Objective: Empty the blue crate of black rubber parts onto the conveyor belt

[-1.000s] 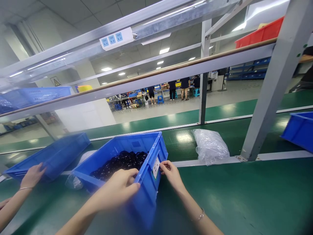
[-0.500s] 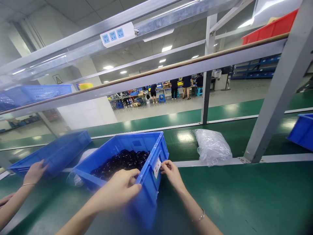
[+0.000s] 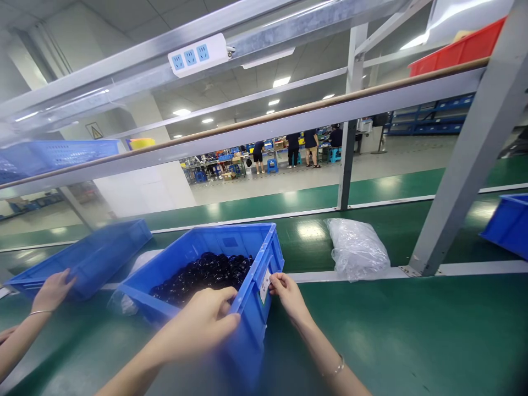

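Note:
A blue plastic bin [image 3: 253, 330] stands tilted in view on the green surface, holding a heap of shiny black ring-like parts [image 3: 208, 272]. My left hand [image 3: 206, 316] is closed over the bin's near rim, thumb outside and fingers reaching inside. On the bin's right end is a white paper label [image 3: 264, 286] with small print that I cannot read. My right hand [image 3: 289, 297] pinches the right edge of that label between thumb and fingertips. A bracelet circles the right wrist.
At the left, a co-worker's hand [image 3: 53, 290] touches another blue bin [image 3: 103, 250]. A clear plastic bag [image 3: 358, 250] lies behind my right hand, near a grey upright post [image 3: 457, 154]. Another blue bin [image 3: 507, 225] sits far right. A shelf rail [image 3: 264, 124] crosses overhead.
Almost nothing differs. Both hands keep their places on the bin and the label; the view has shifted very slightly.

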Available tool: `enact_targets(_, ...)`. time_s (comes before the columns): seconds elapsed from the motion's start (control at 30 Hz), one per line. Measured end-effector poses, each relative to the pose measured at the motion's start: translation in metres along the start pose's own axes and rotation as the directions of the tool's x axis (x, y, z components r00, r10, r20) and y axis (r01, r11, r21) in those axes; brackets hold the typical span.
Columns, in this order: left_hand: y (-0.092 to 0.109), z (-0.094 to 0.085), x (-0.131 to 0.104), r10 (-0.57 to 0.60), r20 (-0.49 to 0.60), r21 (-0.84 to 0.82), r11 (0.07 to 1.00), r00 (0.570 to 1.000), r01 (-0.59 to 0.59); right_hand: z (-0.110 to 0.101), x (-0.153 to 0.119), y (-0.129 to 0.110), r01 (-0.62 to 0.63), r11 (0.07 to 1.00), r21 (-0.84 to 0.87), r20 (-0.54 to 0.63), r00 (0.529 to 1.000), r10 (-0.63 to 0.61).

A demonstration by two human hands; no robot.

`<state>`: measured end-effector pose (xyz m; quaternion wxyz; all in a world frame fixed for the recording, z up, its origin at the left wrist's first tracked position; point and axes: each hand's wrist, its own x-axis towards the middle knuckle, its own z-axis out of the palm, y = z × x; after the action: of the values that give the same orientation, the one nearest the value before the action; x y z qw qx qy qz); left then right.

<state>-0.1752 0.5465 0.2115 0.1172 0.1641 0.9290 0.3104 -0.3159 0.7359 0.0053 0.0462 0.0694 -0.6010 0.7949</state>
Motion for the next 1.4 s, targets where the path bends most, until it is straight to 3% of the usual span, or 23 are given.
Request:
enact_targets(0.33,-0.001,0.001,0.002,0.011,-0.007,-0.003,1.000,1.000,-0.011,0.002,-0.006,0.003,0.043,0.998,-0.053,-0.050,0.998,-0.046)
enact_targets(0.8,-0.001,-0.002,-0.002,0.007,-0.009,-0.041,0.999,1.000,-0.007,0.009,-0.011,-0.021,0.046,0.999,-0.001,-0.001,0.999,-0.046)
enact_targets(1.13,-0.007,0.004,0.002,0.021,-0.020,0.004,1.000,1.000,-0.021,0.004,-0.011,-0.011,0.067,0.988,-0.136,-0.056,0.996,-0.075)
enact_targets(1.4,-0.005,0.000,0.001,0.031,-0.016,-0.009,0.999,0.999,-0.031,0.004,-0.014,-0.014,0.089,0.985,-0.150,-0.037,0.995,-0.095)
